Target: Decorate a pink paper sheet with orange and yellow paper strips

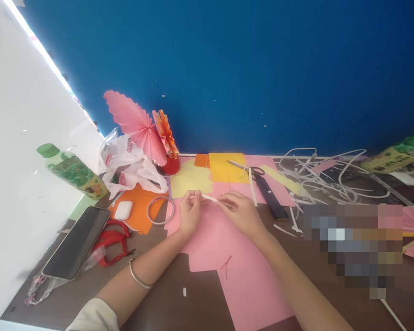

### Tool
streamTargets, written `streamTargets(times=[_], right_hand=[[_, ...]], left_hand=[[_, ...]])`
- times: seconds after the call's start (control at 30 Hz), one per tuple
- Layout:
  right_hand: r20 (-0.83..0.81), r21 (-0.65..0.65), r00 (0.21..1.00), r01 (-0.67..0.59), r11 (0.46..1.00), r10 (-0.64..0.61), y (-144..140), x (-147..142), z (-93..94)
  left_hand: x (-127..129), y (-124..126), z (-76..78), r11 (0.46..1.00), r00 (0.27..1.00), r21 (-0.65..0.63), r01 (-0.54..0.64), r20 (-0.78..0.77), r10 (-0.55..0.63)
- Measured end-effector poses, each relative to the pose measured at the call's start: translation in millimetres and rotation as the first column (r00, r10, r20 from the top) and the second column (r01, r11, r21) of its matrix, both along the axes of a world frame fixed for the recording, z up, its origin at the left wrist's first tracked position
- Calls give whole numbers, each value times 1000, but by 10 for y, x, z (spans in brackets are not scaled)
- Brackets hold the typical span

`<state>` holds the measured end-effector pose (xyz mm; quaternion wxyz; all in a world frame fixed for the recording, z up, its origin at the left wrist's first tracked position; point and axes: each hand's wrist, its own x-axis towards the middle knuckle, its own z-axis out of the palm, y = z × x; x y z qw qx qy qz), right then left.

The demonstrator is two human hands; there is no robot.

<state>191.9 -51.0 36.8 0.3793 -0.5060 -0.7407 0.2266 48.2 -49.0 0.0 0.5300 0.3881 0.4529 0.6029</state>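
Note:
My left hand [189,212] and my right hand [239,212] meet over a large pink paper sheet [234,266]. Between their fingertips they pinch a thin white paper strip [209,198], one end in each hand. A silver bangle sits on my left wrist [138,276]. Just beyond the hands lie yellow [224,166] and pale yellow sheets [188,180]. Black-handled scissors [262,181] lie to the right of my right hand.
A phone [76,242], red scissors [113,241], a white earbud case [123,210] and a ring [160,210] lie left. A green bottle [74,171], plastic bags [131,168] and pink paper fans [138,124] stand behind. White paper strips [317,177] pile up right, against a blue wall [227,69].

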Motion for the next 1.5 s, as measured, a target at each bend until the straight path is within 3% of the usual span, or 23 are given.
streamTargets(times=[0.13, 0.3, 0.63, 1.5], right_hand=[[79, 156, 997, -8, 988, -5, -35, 18, -53], [153, 240, 988, -35, 970, -2, -45, 50, -109], [176, 281, 984, -18, 960, -33, -47, 60, -219], [165, 316, 983, 27, 948, -83, -65, 33, -287]], left_hand=[[-2, 15, -14, 1000, 1000, -18, 10, 9, -10], [2, 29, -27, 999, 999, -12, 41, 33, -41], [6, 7, -24, 997, 996, -10, 72, 53, -71], [0, 6, -18, 994, 986, -22, 110, 131, -106]])
